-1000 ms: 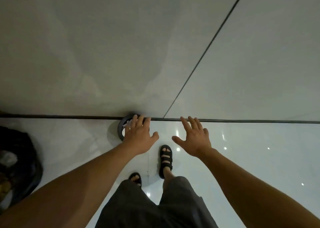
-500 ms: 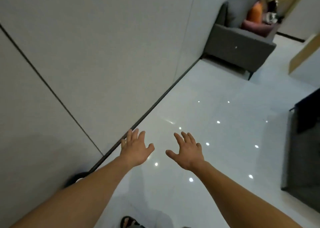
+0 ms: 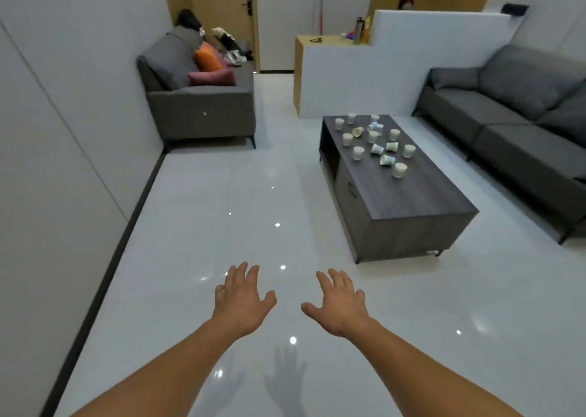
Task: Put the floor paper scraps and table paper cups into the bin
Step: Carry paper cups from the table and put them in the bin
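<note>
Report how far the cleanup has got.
Looks done: no paper scraps show on the visible floor. In hand: nothing; left hand and right hand are open, empty. Left: the paper cups sit on the coffee table; no bin in view.

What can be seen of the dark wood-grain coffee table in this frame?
The low, boxy, dark wood-grain coffee table stands on short dark legs on the white tiled floor, beside the long grey sofa but apart from it. Its long side shows an open compartment at the far end and a panel with a handle. Its far half holds small pale paper cups, some upright, some tipped over; the near half is bare. Neither the left hand nor the right hand touches it.
</note>
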